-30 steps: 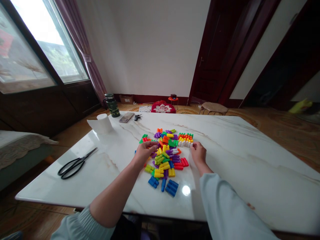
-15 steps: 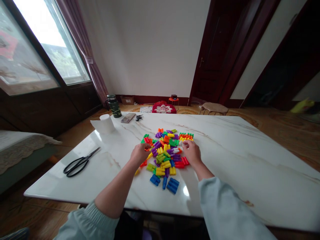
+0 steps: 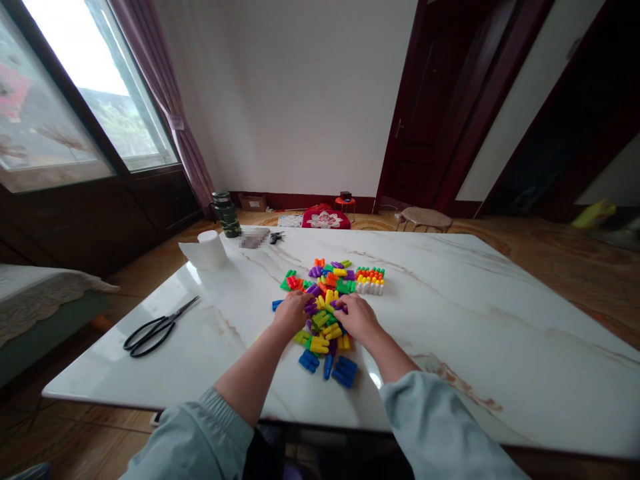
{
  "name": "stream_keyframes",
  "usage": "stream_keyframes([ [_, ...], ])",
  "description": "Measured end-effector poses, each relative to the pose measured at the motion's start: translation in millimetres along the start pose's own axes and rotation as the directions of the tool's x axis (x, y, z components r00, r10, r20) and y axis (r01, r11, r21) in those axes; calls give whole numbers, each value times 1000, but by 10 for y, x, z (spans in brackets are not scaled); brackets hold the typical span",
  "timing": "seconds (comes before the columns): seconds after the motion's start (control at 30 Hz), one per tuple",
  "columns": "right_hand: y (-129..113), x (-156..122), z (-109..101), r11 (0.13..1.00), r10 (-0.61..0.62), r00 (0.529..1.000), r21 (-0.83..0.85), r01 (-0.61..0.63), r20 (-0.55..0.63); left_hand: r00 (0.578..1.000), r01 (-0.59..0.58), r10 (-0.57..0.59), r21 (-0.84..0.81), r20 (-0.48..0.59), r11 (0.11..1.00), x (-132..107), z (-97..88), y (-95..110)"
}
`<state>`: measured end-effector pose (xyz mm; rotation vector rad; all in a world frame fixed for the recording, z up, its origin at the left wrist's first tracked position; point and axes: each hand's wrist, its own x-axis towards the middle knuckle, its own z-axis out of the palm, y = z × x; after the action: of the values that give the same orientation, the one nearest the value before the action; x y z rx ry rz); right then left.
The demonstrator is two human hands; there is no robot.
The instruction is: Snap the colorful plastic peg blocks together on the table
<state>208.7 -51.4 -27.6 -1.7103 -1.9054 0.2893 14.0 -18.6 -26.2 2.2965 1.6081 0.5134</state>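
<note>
1. Hands: 2, both on the pile. Left hand (image 3: 291, 313) cupped, fingers curled down on the pile's left side. Right hand (image 3: 357, 318) low on its right side, fingers close together, beside a purple block (image 3: 339, 307). Can't tell if either holds anything.
2. Plastic peg blocks (image 3: 320, 323): 1 loose multicolour pile, mid-tabletop (image 3: 475, 333). Dozens; no exact count, many hidden by hands.
3. Sorted pegs (image 3: 370, 283): 1 tidy group, far edge of pile, white row nearest.
4. Blue blocks (image 3: 345, 371): 3 lots, near edge of pile.
5. On tabletop, left: 1 pr black-handled scissors (image 3: 159, 335), 1 paper roll (image 3: 210, 252), 1 blurred flat item (image 3: 254, 237).
</note>
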Motion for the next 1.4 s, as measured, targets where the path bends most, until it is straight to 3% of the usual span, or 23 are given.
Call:
stream_keyframes([
  [0.3,-62,5,-12,1000,21,1000,5,-21,17,995,92,-90,86,-34,992,-9,-34,-21],
  [0.43,-123,25,-23,994,36,998,107,-31,-42,977,183,-175,49,-124,982,12,-114,14],
  [0.53,-177,43,-17,972,34,996,233,-13,-88,968,112,-149,-185,-203,976,35,-165,99],
  [0.67,-212,57,-8,955,-39,985,284,87,-169,980,-63,-20,-406,-196,912,29,-170,260],
  [0.8,-217,55,-22,946,-43,975,306,109,-217,982,-91,2,-463,-189,882,0,-174,369],
  [1.0,-255,50,-43,885,71,972,463,43,-225,979,-63,-61,-573,-195,817,-17,-222,417],
  [1.4,-270,47,-53,889,60,968,454,59,-243,978,-64,-62,-574,-197,816,-17,-218,416],
])
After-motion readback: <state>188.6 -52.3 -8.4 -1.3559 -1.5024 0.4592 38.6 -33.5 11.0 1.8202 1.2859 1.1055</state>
